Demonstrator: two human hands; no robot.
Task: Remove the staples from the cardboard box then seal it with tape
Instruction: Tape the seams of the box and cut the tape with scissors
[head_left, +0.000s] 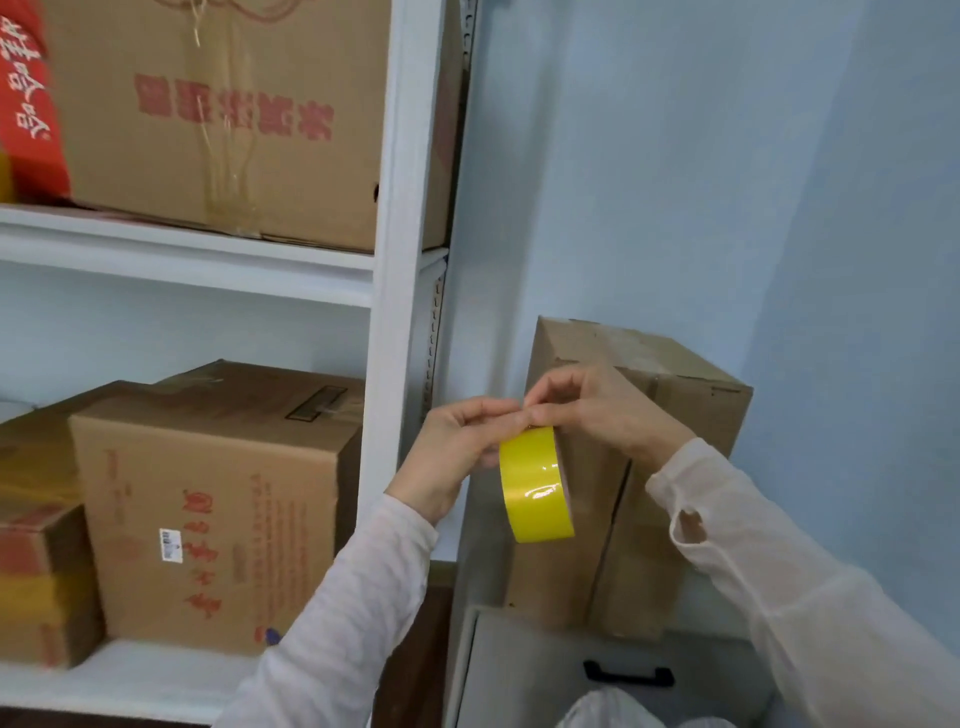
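Standing against a pale blue wall (727, 156), a white shelf unit (395, 208) fills the left of the room. Beside it sits a grey case (519, 665) with a black handle (628, 675).

I count two shelves in view. The upper one carries one large cardboard carton (218, 114) with red print and one red packet (31, 104). The lower one carries a big printed carton (208, 509), another carton behind it (260, 379), and a blurred stack of smaller ones (41, 571) at the left that I cannot count.

One tall cardboard box (691, 415) stands on end on the grey case, close to the wall and just right of the shelf post. It is plain brown, scuffed pale on top, and a seam runs down its front.

There is one roll of tape (535, 483), glossy yellow, held in the air in front of that box. The left hand (452, 452) grips the roll from the left with its fingers curled. The right hand (602, 410) pinches at the roll's top edge, thumb and forefinger pressed together, its fingertips meeting those of the left. Both arms wear pale sleeves.
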